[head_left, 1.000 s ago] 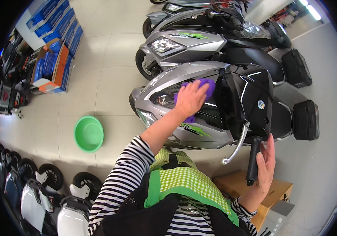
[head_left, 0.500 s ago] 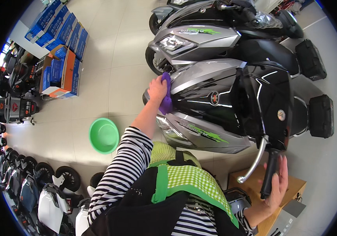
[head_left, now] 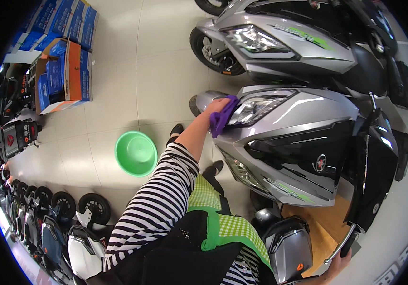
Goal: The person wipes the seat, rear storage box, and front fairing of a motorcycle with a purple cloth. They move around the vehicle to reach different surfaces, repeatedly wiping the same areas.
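Bunched in my left hand (head_left: 217,106) is a purple cloth (head_left: 224,117), pressed against the front of a silver and black scooter (head_left: 304,111) beside its far headlight (head_left: 261,108). The fingers are closed on the cloth and partly hidden by it. My right hand (head_left: 339,264) is low at the right, closed around the scooter's black handlebar grip (head_left: 345,249), beside the silver brake lever (head_left: 339,247). Part of that hand is cut off from sight by the handlebar. The near headlight (head_left: 246,173) lies below the cloth on the same front panel.
A green basin (head_left: 136,153) stands on the tiled floor left of my feet. A second silver scooter (head_left: 280,42) is parked close beyond. Blue boxes (head_left: 61,28) and an open carton (head_left: 73,71) are at far left. Several scooters (head_left: 82,251) line the near left; another (head_left: 287,247) stands near right.
My left hand has moved the cloth from the scooter's nose to the far headlight. My right hand, spread beside the grip before, now closes around it. The view has shifted.
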A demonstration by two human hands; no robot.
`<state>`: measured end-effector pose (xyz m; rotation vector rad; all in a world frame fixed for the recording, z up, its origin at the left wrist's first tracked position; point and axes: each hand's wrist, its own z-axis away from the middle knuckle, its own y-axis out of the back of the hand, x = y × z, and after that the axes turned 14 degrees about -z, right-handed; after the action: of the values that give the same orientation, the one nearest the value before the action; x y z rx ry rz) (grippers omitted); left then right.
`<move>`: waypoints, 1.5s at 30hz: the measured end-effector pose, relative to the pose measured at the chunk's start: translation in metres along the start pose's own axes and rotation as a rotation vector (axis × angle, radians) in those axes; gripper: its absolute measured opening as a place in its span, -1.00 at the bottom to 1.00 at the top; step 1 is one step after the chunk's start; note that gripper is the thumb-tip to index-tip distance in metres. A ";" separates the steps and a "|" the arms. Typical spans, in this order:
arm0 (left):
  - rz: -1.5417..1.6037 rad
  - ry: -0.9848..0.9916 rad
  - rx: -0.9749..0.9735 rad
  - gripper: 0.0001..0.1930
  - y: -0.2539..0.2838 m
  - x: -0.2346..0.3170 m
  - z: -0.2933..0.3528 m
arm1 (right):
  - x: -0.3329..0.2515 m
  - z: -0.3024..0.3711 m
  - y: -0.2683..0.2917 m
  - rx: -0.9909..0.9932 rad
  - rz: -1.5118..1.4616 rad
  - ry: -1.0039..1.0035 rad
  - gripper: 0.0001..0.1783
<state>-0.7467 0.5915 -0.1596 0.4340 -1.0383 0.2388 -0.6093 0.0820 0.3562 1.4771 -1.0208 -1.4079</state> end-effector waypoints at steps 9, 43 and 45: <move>0.177 0.283 0.240 -0.31 -0.025 0.035 0.036 | 0.019 -0.016 0.002 0.149 0.311 -0.001 -0.45; 0.374 0.078 0.196 -0.39 -0.063 0.102 0.065 | 0.016 -0.052 0.041 0.330 0.276 0.122 -0.74; 0.375 0.082 0.204 -0.38 -0.063 0.102 0.064 | 0.022 -0.055 0.041 0.339 0.283 0.122 -0.76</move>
<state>-0.7211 0.5049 -0.0577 0.4068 -1.0138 0.6969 -0.5542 0.0499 0.3890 1.5615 -1.3782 -0.9664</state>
